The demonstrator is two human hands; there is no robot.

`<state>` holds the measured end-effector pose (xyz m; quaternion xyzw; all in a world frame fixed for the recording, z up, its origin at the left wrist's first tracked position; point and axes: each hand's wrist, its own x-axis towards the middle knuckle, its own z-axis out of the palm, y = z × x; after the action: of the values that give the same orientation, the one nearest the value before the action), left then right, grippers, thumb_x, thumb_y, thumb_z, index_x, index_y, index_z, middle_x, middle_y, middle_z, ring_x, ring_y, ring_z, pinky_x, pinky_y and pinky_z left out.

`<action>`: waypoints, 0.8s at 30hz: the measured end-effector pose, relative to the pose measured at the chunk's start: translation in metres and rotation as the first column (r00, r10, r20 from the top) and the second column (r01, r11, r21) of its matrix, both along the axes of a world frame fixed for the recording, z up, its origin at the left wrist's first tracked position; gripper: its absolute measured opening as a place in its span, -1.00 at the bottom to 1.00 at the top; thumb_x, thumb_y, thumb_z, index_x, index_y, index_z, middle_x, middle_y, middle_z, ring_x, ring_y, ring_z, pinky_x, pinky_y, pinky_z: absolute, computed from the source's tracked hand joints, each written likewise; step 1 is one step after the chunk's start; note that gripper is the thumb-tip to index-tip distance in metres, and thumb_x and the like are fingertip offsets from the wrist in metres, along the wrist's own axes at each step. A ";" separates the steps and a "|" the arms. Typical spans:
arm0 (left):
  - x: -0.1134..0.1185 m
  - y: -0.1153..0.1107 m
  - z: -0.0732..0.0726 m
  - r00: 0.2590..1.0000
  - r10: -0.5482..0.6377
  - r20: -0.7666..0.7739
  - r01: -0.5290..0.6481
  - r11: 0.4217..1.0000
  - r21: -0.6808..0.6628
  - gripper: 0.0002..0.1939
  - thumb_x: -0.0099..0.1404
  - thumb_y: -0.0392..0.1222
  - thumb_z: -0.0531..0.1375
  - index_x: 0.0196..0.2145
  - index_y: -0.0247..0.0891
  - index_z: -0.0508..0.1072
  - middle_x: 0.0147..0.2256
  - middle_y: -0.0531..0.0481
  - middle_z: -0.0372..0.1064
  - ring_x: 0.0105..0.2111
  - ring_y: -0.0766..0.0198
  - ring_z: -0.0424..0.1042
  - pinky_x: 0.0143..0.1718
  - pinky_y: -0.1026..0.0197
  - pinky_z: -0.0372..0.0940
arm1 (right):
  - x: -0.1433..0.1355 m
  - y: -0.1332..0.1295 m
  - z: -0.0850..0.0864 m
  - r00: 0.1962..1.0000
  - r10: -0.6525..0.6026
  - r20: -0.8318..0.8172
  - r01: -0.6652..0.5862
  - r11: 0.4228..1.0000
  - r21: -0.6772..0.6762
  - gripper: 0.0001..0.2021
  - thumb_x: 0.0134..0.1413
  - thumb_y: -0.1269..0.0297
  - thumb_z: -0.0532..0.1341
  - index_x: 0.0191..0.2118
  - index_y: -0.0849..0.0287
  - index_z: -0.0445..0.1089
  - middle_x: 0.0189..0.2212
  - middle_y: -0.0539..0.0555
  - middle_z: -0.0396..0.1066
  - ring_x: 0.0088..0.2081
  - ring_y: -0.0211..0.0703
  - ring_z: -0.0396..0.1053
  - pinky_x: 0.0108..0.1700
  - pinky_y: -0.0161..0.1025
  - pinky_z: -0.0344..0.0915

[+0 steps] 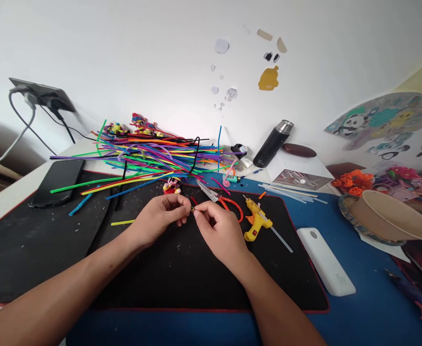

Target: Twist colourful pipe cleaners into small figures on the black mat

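Note:
My left hand (165,214) and my right hand (218,226) meet above the black mat (174,278), fingertips almost touching. Thumb and forefinger of each are pinched on a tiny yellowish loop (192,209), perhaps a bit of pipe cleaner; the fingers hide most of it. Just behind the left hand is a small figure (172,185) in red, yellow and black. Scissors (234,207) with orange handles lie partly behind my right hand. A yellow hot glue gun (257,221) with a glue stick in it rests to the right. One yellow pipe cleaner (122,222) lies beside my left wrist.
A heap of coloured pipe cleaners (153,156) spreads along the wall, with a phone (57,182) at its left. Towards the right are a black flask (272,144), loose glue sticks (293,193), a white oblong device (326,262) and a beige bowl (394,214).

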<state>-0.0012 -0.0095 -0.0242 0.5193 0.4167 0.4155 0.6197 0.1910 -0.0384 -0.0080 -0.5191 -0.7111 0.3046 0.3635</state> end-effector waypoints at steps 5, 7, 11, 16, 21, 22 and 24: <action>0.007 -0.003 0.001 0.997 0.048 0.056 -0.045 0.998 -0.040 -0.68 0.16 0.04 0.47 -0.38 -0.27 0.59 -0.48 0.04 0.43 -0.46 0.30 0.36 -0.43 0.28 0.28 | -0.001 0.000 -0.001 0.998 -0.009 -0.057 0.008 1.000 -0.022 -0.84 0.32 0.24 0.20 -0.21 0.11 0.52 -0.56 -0.08 0.30 -0.52 -0.24 0.25 -0.46 -0.29 0.14; 0.010 -0.005 0.003 0.994 0.073 0.082 -0.068 0.996 -0.064 -0.67 0.12 0.05 0.49 -0.39 -0.28 0.59 -0.50 0.03 0.42 -0.48 0.29 0.36 -0.44 0.27 0.28 | -0.001 0.000 -0.001 0.995 -0.012 -0.098 0.007 0.999 -0.042 -0.84 0.32 0.22 0.20 -0.21 0.11 0.52 -0.56 -0.07 0.31 -0.52 -0.24 0.25 -0.47 -0.30 0.14; 0.014 -0.008 0.006 0.985 0.104 0.140 -0.089 0.990 -0.105 -0.65 0.09 0.04 0.51 -0.39 -0.30 0.59 -0.51 0.01 0.45 -0.48 0.28 0.38 -0.44 0.26 0.30 | -0.001 0.000 0.000 0.987 -0.007 -0.163 -0.006 0.997 -0.081 -0.82 0.32 0.18 0.20 -0.23 0.12 0.51 -0.56 -0.07 0.29 -0.52 -0.24 0.22 -0.48 -0.30 0.13; 0.017 -0.010 0.009 0.973 0.134 0.190 -0.111 0.985 -0.129 -0.65 0.07 0.02 0.53 -0.39 -0.31 0.60 -0.50 0.01 0.46 -0.47 0.29 0.39 -0.43 0.27 0.31 | -0.002 0.001 -0.001 0.969 -0.009 -0.248 -0.025 0.991 -0.134 -0.80 0.31 0.14 0.21 -0.25 0.13 0.50 -0.57 -0.07 0.28 -0.54 -0.26 0.19 -0.51 -0.31 0.11; 0.018 -0.012 0.011 0.968 0.144 0.203 -0.119 0.984 -0.129 -0.66 0.08 0.01 0.54 -0.42 -0.30 0.59 -0.49 0.01 0.46 -0.48 0.30 0.39 -0.42 0.27 0.30 | -0.001 0.002 -0.001 0.950 -0.009 -0.314 -0.049 0.983 -0.177 -0.79 0.30 0.12 0.23 -0.24 0.14 0.51 -0.57 -0.06 0.30 -0.55 -0.26 0.23 -0.52 -0.31 0.14; 0.019 -0.012 0.011 0.969 0.140 0.204 -0.115 0.985 -0.130 -0.66 0.09 0.01 0.53 -0.42 -0.30 0.59 -0.49 0.01 0.46 -0.48 0.30 0.39 -0.42 0.27 0.31 | -0.001 0.002 -0.001 0.944 -0.011 -0.329 -0.053 0.981 -0.184 -0.79 0.29 0.11 0.24 -0.24 0.14 0.51 -0.57 -0.07 0.30 -0.55 -0.26 0.24 -0.52 -0.31 0.14; 0.019 -0.013 0.009 0.968 0.133 0.213 -0.105 0.985 -0.139 -0.68 0.11 0.00 0.52 -0.42 -0.30 0.60 -0.49 0.00 0.46 -0.47 0.31 0.39 -0.41 0.28 0.31 | -0.001 0.003 -0.001 0.933 -0.015 -0.360 -0.062 0.978 -0.202 -0.78 0.27 0.09 0.26 -0.24 0.13 0.50 -0.58 -0.08 0.29 -0.56 -0.26 0.25 -0.53 -0.32 0.14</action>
<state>0.0174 -0.0223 -0.0149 0.4032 0.4010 0.4800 0.6680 0.1899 -0.0358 -0.0087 -0.4816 -0.6027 0.4718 0.4270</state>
